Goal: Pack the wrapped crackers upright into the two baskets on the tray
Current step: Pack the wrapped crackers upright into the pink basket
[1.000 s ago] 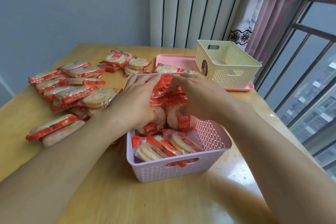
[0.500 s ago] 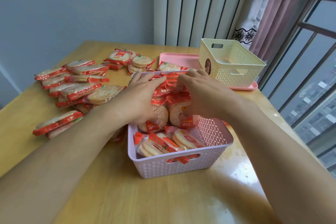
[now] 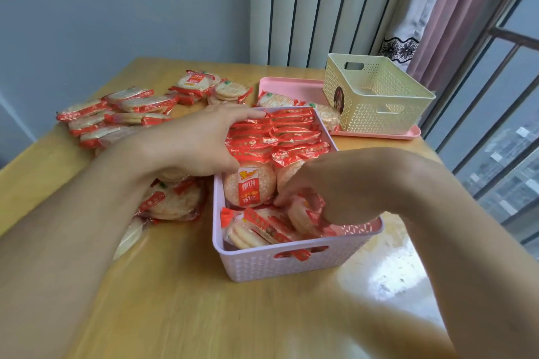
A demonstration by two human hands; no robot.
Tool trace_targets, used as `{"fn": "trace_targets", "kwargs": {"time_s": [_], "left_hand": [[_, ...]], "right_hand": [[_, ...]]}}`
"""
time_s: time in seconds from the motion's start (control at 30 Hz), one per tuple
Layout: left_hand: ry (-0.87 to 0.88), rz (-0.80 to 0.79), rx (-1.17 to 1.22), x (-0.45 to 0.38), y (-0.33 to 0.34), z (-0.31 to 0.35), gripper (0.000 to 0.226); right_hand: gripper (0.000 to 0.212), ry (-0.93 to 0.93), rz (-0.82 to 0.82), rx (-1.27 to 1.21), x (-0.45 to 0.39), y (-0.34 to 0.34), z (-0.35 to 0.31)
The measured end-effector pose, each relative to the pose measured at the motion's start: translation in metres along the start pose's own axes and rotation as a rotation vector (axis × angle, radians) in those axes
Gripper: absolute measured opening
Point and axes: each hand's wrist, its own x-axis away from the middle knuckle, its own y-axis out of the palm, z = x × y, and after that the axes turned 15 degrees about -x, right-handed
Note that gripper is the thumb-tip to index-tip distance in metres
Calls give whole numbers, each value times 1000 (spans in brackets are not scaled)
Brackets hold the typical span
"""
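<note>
A lilac basket (image 3: 291, 262) stands on the table in front of me, off the tray. Its far part holds a row of upright wrapped crackers (image 3: 280, 137) in red-edged wrappers. My left hand (image 3: 204, 143) lies against the left side and top of that row, fingers stretched out. My right hand (image 3: 326, 186) reaches down into the near part of the basket, fingers and thumb curled round a cracker pack (image 3: 306, 213). Other packs (image 3: 253, 230) lie flat in the near end. A cream basket (image 3: 376, 105) stands on the pink tray (image 3: 291, 87).
Several loose cracker packs (image 3: 125, 114) lie in heaps on the wooden table to the left and behind the lilac basket. Two packs (image 3: 277, 100) rest on the tray beside the cream basket. A window with railings is on the right.
My right hand left the top of the upright row and dropped into the near end of the basket, taking hold of a pack. My left hand stayed against the row.
</note>
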Motion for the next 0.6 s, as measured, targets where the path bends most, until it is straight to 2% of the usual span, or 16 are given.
{"fn": "trace_targets", "kwargs": {"time_s": [0.27,0.4,0.5,0.6], "left_hand": [[-41,-22,-21,0,1,2,96],[-46,-44,-16,-1,1,-4,99],[-45,-38,44,-1,-2,-10,98],[-33,-40,61,-1,-3,-13,96]], "right_hand": [[39,25,147,-27,5,2,9],[32,-47,227,-128,15,-10,12],[44,-136,332,-234,16,-15,12],[49,-204,261,-336,16,-18,17]]}}
